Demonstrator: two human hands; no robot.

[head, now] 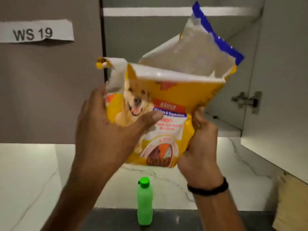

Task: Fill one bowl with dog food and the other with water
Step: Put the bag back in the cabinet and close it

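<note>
A yellow dog food bag (168, 100) with a dog's picture and a torn-open top hangs in the air in front of an open wall cabinet. My left hand (106, 129) grips the bag's left side, thumb across the front. My right hand (198, 147), with a black band on its wrist, holds the bag's lower right edge. Below the bag, a green plastic bottle (144, 202) with a closed green cap stands upright on the dark counter. No bowl is in view.
The open cabinet (166, 39) has a pale shelf inside and its door (283, 80) swung out at the right, with a metal hinge (246, 100). A closed brown door at the left carries a label reading WS 19 (33, 33). A white marble backsplash (33, 172) lies behind the counter.
</note>
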